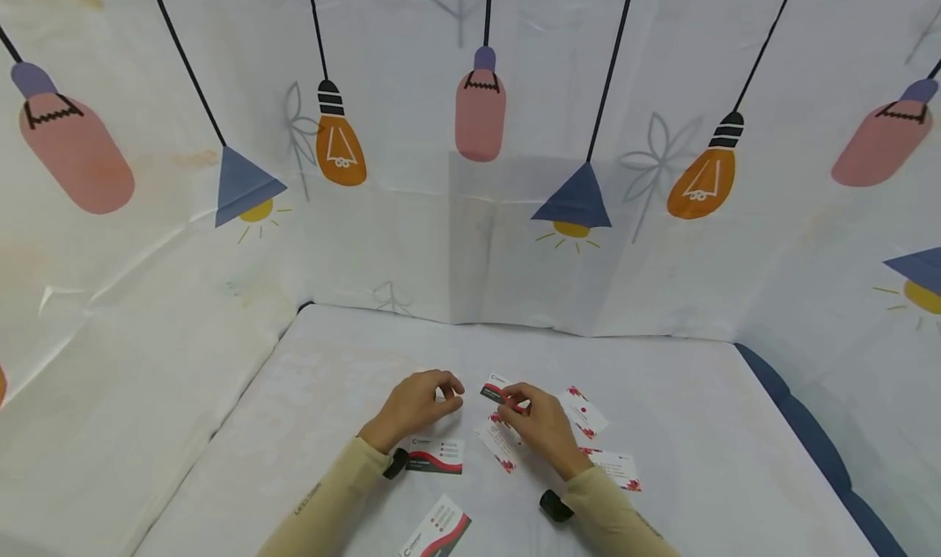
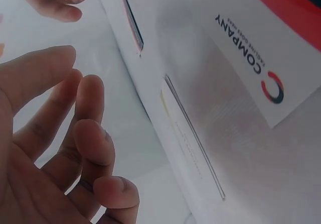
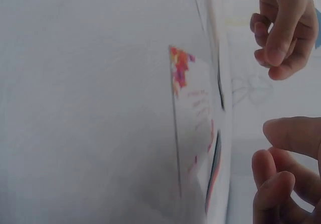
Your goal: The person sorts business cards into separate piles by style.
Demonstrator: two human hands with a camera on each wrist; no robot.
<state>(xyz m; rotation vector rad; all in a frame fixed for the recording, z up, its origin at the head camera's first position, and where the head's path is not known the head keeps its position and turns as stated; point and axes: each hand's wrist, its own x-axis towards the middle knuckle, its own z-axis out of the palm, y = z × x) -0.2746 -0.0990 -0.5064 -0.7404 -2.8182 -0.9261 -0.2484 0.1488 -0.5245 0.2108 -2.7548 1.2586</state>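
Note:
My left hand hovers over the table with fingers loosely bent. In the left wrist view, nothing lies between that hand's fingers and thumb. Under its wrist is a white business card with a red and dark wave. My right hand hangs above other cards, fingers bent, near a red-and-dark business card. In the right wrist view, the right hand holds nothing, and a flower-cornered card lies on the table beyond it.
Flower-cornered cards lie below and around the right hand, including one card to its right and another by the sleeve. A wave-patterned card lies near the front. White sheeting with printed lamps surrounds the white table.

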